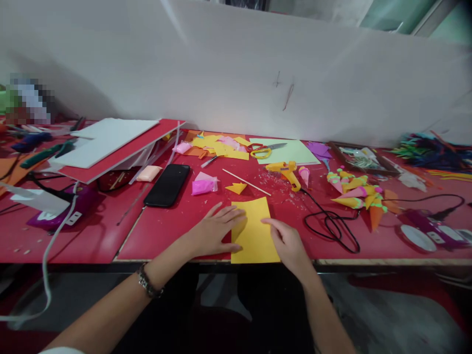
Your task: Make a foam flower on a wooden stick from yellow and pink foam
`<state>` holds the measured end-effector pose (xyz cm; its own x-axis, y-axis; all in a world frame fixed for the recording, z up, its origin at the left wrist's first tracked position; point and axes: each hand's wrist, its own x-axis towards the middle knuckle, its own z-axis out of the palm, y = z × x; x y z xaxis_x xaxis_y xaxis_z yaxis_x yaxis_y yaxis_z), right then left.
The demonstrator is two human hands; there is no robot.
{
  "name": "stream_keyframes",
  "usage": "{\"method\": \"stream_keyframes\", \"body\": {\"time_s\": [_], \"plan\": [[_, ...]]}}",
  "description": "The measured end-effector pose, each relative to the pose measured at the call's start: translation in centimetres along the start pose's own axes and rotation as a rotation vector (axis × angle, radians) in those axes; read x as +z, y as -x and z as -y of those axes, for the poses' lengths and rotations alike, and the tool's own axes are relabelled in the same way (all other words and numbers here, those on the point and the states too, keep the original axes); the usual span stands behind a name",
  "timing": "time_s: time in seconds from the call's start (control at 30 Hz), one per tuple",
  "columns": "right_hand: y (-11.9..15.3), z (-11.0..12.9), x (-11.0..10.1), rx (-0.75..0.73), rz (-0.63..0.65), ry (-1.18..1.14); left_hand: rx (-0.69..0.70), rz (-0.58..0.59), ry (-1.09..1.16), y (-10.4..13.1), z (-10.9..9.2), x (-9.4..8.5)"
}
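Note:
A sheet of yellow paper (255,241) lies at the table's front edge, between my hands. My left hand (216,231) rests across its left side, palm down with fingers stretched and thumb apart. At the sheet's right edge is my right hand (289,241), its index finger over the paper and the other fingers curled; finger and thumb seem to grip that edge. Just beyond the sheet sit a small folded yellow paper piece (236,188) and a thin wooden stick (246,182). A yellow glue gun (285,172) lies farther right.
Left of my hands are a black phone (167,185) and a pink packet (204,186). Scissors (263,150) rest on pale green paper (295,151) at the back. To the right lie the glue gun's looped black cord (332,228), several decorated paper cones (356,189) and a purple power strip (431,226).

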<state>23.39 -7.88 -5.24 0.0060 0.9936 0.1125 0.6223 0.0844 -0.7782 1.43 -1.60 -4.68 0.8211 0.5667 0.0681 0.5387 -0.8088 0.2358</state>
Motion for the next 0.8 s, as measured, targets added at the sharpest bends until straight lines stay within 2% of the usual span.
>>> {"method": "stream_keyframes", "body": {"time_s": [0.1,0.17,0.27,0.47,0.53,0.67,0.8], "plan": [[0.0,0.3,-1.5,-0.175,0.253,0.011,-0.022,0.074,0.045,0.3,0.3,0.2],[0.0,0.1,-2.5,-0.249,0.338,0.035,-0.042,0.088,0.054,0.4,0.8,0.2],[0.2,-0.4,-3.2,-0.305,0.325,0.086,-0.041,0.104,0.058,0.3,1.6,0.2],[-0.8,-0.5,-2.1,-0.394,0.139,0.283,-0.075,0.046,0.047,0.4,1.9,0.7],[-1.8,-0.1,-1.6,-0.407,0.173,0.281,-0.095,0.027,0.056,0.5,1.9,0.8],[-4.4,0.6,-0.1,-0.436,0.32,0.303,-0.087,0.028,0.07,0.7,2.0,0.7],[-6.3,1.0,1.7,-0.503,0.361,0.4,-0.079,0.022,0.067,0.8,2.0,0.8]]}}
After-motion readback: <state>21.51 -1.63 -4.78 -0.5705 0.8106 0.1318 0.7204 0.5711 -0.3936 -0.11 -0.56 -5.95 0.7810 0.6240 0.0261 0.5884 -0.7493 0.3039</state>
